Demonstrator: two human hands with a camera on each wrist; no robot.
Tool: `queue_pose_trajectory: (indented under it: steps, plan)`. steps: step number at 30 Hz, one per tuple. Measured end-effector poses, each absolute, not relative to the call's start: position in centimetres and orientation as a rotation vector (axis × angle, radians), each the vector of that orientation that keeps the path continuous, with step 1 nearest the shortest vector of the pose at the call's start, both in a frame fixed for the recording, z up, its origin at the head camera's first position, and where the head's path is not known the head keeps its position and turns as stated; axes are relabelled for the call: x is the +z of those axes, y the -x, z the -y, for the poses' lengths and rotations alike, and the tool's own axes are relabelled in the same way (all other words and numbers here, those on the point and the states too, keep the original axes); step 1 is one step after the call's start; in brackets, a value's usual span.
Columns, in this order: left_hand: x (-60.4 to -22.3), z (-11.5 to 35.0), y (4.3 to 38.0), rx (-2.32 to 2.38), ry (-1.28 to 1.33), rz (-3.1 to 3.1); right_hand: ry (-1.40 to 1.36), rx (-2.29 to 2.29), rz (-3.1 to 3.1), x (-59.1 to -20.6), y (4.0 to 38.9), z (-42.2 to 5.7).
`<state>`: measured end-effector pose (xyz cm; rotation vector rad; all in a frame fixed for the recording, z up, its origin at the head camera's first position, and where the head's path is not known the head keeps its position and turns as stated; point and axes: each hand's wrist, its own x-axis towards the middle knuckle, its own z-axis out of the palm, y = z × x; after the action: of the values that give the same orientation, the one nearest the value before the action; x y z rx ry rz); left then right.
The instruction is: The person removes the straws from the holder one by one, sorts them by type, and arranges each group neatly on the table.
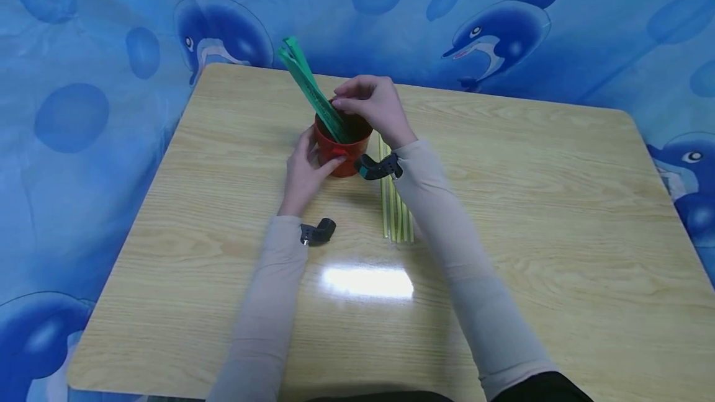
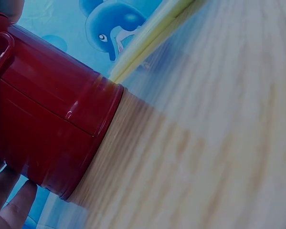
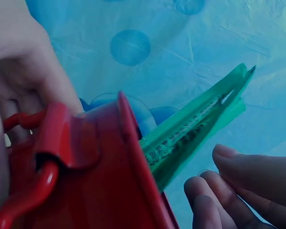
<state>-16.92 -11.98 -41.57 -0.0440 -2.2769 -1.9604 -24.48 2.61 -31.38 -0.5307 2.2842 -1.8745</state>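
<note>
In the head view, a red bucket [image 1: 345, 169] is standing upright on the table [image 1: 530, 216], and green packets [image 1: 314, 92] are leaning out of it towards the upper left. The left hand [image 1: 304, 175] is holding the bucket's side, its grip clamped round the wall with the thumb across the front. The right hand [image 1: 381, 107] is hovering at the far right of the rim, just beside the packets. Yellow strips [image 1: 393, 209] are lying on the table, partly under the right wrist.

In the left wrist view, the left fingers are curving about the bucket, and a blurred yellow strip is showing beyond its base.

In the right wrist view, the right grip is standing loose, fingers bent, apart from the packets; these are jutting past the bucket's rim, showing dark print.
</note>
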Motion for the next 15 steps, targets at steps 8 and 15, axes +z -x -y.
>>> queue_pose_trajectory:
  steps: [8,15]
  plan:
    - [-41.7,11.9,16.8,-1.929,0.055,2.309,0.544,-1.839,-2.383,-32.3,24.9,-1.8]
    - [-41.5,12.0,16.9,-1.925,0.046,2.307,0.591,-1.73,-2.459,-32.2,25.0,-1.3]
